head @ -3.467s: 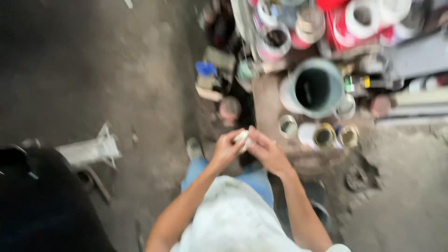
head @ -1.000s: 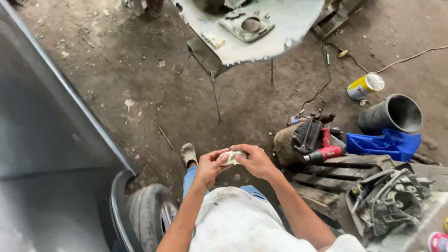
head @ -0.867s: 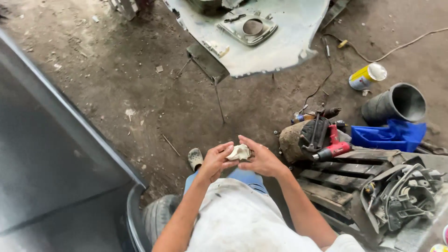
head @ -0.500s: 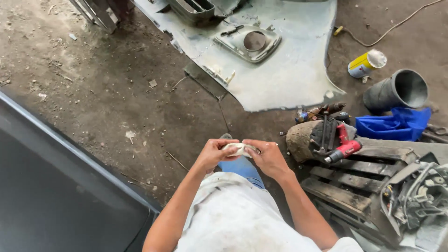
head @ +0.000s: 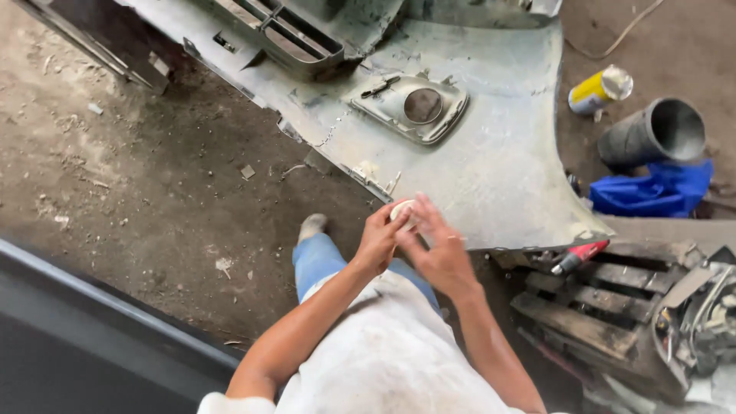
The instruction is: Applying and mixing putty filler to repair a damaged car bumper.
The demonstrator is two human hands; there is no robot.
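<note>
Head view: at frame centre, the left hand (head: 379, 241) and the right hand (head: 437, 253) together pinch a small whitish wad (head: 402, 210), fingers closed around it, above the pale grey car bumper (head: 498, 169) lying on the dirt floor (head: 138, 192).

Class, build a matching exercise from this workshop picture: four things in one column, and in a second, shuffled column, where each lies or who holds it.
Things:
1. small pale crumpled wad
2. yellow and white spray can
3. dark grey ribbed pipe
4. bright blue cloth

Places:
a. lying on the ground at the top right
b. just below the pipe
c. between both hands
d. right of the grey car bumper, open mouth facing up

Pairs: 1-c, 2-a, 3-d, 4-b
</note>
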